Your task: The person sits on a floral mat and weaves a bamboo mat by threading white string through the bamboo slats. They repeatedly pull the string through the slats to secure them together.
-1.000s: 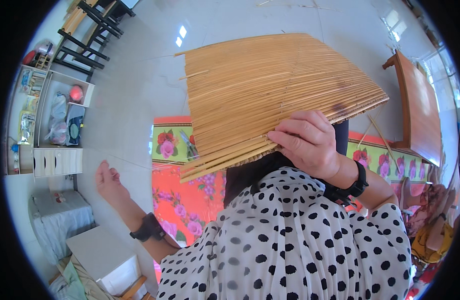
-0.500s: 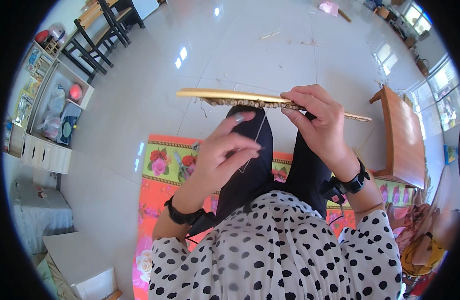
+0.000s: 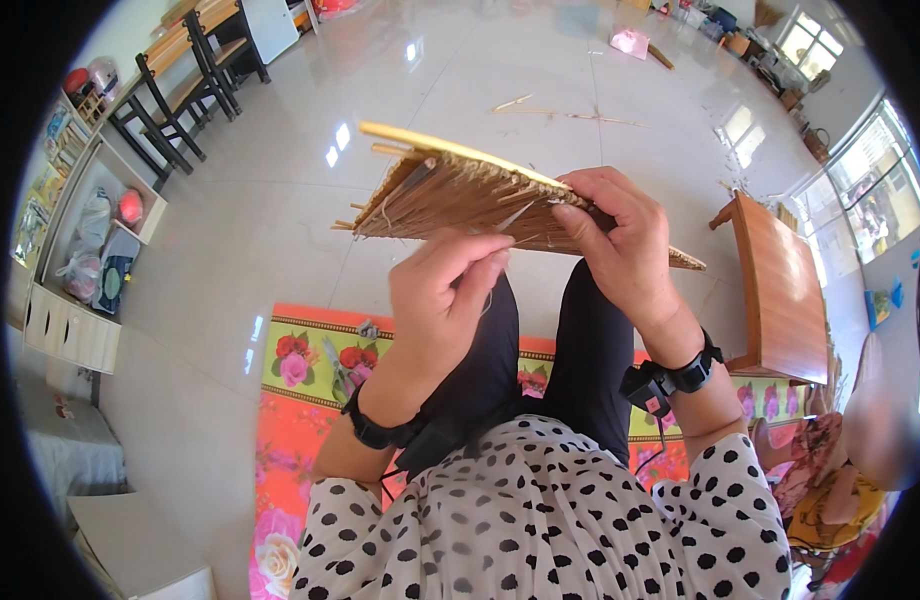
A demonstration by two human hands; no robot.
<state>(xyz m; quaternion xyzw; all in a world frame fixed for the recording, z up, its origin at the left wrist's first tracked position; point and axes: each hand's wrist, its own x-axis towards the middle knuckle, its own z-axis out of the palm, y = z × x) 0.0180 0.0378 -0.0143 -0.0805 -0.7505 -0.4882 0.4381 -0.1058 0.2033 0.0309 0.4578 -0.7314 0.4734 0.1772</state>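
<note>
A panel of thin brown stalks (image 3: 420,205) is tilted up in front of me above my knees, its underside showing. A smooth yellow stick (image 3: 450,150) runs along its top edge. My right hand (image 3: 620,235) grips the right part of that edge, fingers on top and thumb underneath. Below the panel, my left hand (image 3: 445,290) is closed, thumb and forefinger pinched on a thin pale thread (image 3: 518,214) that runs up to the stalks. Whether a needle is in that pinch is too small to tell.
I sit over a red and green flowered cloth (image 3: 290,440); scissors (image 3: 334,362) lie on it. A low wooden table (image 3: 785,285) stands at right, with a person (image 3: 830,470) below it. Shelves (image 3: 100,230) and chairs (image 3: 185,95) line the left. Loose stalks (image 3: 570,115) lie on the floor.
The panel has tipped from nearly edge-on so its underside shows. My left hand has moved up close beneath it, its fingers drawn into a tighter pinch. My right hand keeps its grip.
</note>
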